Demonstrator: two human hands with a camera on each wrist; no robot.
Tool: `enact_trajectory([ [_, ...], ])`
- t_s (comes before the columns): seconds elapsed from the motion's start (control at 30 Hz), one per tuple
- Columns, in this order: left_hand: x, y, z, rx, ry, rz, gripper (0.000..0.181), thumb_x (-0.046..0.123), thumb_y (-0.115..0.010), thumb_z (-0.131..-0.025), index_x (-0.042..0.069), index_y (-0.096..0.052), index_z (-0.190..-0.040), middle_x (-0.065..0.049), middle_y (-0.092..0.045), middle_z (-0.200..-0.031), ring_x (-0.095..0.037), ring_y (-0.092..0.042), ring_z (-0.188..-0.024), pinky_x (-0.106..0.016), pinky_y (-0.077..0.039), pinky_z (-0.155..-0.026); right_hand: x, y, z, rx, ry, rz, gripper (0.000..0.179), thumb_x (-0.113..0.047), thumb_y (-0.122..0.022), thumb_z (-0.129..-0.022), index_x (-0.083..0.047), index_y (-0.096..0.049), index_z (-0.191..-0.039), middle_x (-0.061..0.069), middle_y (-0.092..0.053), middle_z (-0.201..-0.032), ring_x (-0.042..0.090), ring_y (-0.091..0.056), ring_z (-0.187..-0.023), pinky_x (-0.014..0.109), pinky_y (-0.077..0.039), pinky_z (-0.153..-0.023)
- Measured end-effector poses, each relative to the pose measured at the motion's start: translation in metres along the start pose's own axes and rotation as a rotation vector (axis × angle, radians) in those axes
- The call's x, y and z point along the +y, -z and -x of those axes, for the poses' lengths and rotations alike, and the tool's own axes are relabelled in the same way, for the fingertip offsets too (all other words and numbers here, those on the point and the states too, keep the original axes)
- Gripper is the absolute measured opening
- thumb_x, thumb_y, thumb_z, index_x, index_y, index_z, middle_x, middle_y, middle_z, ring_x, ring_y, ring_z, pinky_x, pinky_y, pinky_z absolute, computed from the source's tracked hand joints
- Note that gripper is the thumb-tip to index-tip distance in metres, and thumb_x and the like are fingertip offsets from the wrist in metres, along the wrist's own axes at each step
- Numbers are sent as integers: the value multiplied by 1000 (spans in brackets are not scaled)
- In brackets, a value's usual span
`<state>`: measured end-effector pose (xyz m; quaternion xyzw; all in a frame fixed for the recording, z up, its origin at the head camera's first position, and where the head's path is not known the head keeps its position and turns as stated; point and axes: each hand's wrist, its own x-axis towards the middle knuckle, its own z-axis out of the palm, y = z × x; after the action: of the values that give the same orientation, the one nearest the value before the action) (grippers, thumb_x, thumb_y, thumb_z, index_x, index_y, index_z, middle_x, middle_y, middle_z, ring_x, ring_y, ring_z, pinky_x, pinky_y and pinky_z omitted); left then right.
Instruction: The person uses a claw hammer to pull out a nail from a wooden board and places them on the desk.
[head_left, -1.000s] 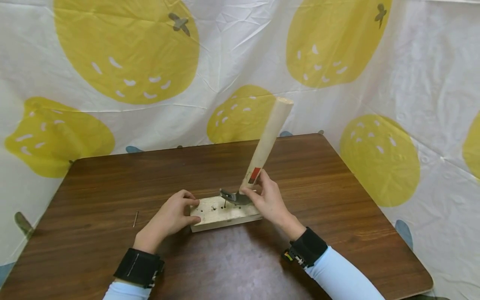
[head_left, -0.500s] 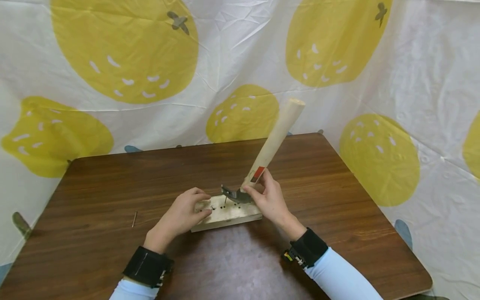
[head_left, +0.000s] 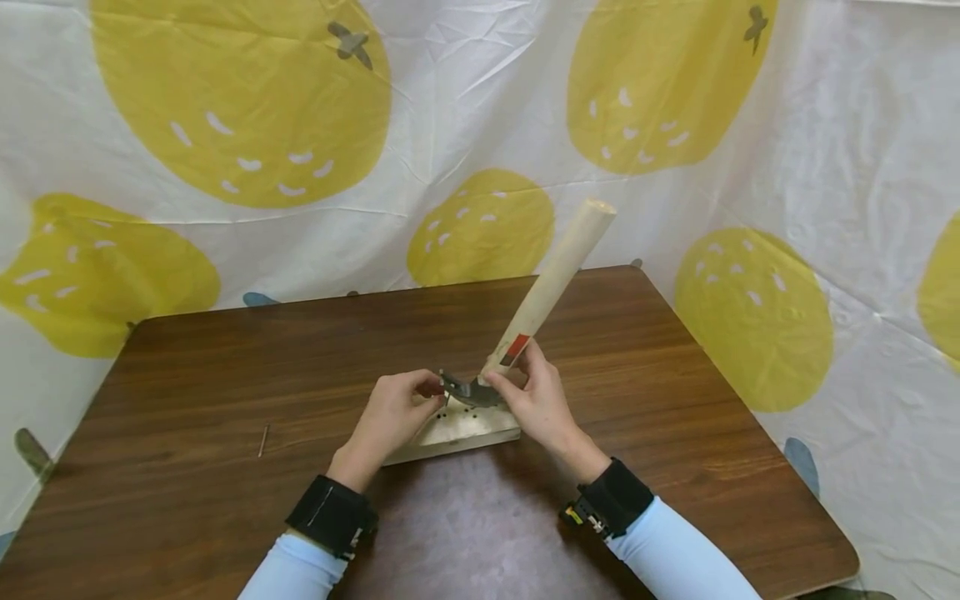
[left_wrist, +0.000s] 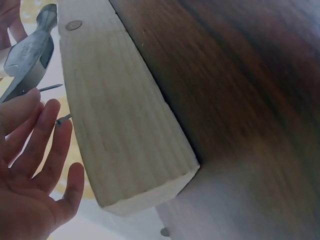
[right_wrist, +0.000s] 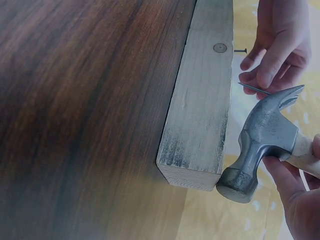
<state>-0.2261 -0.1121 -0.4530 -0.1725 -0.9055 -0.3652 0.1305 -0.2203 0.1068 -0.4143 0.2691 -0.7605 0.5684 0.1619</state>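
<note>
My right hand (head_left: 543, 404) grips a claw hammer (head_left: 551, 283) low on its wooden handle, close to the steel head. The hammer stands head-down over a wooden block (head_left: 476, 427), handle leaning back to the right. At the claw is a nail (right_wrist: 253, 88), its pointed tip apart from the block's face in both wrist views. My left hand (head_left: 393, 412) has its thumb and curled fingers at this nail, pinching it beside the claw. A second nail (right_wrist: 241, 50) sticks out of the block near the left hand's fingers. Small dark holes mark the block's top.
A loose nail (head_left: 263, 440) lies on the brown wooden table (head_left: 187, 500) to the left. Behind and at the right hangs a white sheet (head_left: 435, 108) with yellow fruit prints. A round knot (left_wrist: 74, 25) shows on the block's side.
My left hand has left the block's left end and moved right to the nail at the claw. The hammer handle has tipped further right; my right hand stays on it.
</note>
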Motion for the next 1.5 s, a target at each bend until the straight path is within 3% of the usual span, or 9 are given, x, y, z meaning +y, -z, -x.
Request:
enact_trajectory([
  [0.33,-1,-1,1,6,-15,1,10,11,-80,-83,16,-73,-88,10,-67,-80,-12,-67,-77,-28,-49,-69,-2,-4,-1,0,6,1,39,9,-70,-87,2,-49,-119,12,-66,-102,34,-65,-100,39,-50,-78],
  [0.57,-1,-1,2,20,-26,-3,11,10,-80,-83,16,-72,-85,10,-66,-78,-9,-63,-71,-25,-46,-64,5,-6,-1,-1,2,-26,39,9,-70,-86,1,-50,-119,11,-65,-103,35,-64,-103,50,-48,-81],
  [0.73,-2,0,4,46,-47,19,11,8,-79,-83,16,-72,-83,11,-65,-75,-8,-62,-69,-24,-45,-62,29,-10,0,1,3,-2,40,4,-73,-86,-3,-51,-119,6,-66,-103,28,-66,-102,38,-51,-77],
  [0.9,-3,1,5,81,-43,49,10,8,-79,-83,16,-72,-83,12,-64,-74,-9,-64,-71,-24,-46,-62,35,-10,2,-7,-22,12,37,-5,-74,-88,-10,-52,-117,4,-67,-103,19,-66,-99,26,-51,-69],
  [1.13,-2,4,8,123,-7,89,9,9,-78,-85,16,-72,-82,13,-64,-74,-8,-65,-73,-25,-48,-67,35,-10,3,-11,-11,19,37,-8,-74,-89,-10,-53,-118,1,-66,-103,18,-65,-98,28,-52,-71],
  [1.33,-5,8,10,123,0,117,3,11,-76,-87,11,-73,-88,12,-66,-78,-7,-66,-73,-26,-50,-68,35,-12,3,-19,-12,-33,36,-2,-72,-89,-7,-52,-118,6,-65,-104,21,-65,-97,30,-53,-71],
  [1.5,-8,13,12,155,17,88,4,13,-77,-87,12,-73,-89,11,-65,-79,-7,-64,-72,-24,-48,-65,35,-13,3,-27,-10,-57,37,1,-72,-88,-6,-53,-118,5,-64,-104,21,-65,-96,32,-54,-73],
])
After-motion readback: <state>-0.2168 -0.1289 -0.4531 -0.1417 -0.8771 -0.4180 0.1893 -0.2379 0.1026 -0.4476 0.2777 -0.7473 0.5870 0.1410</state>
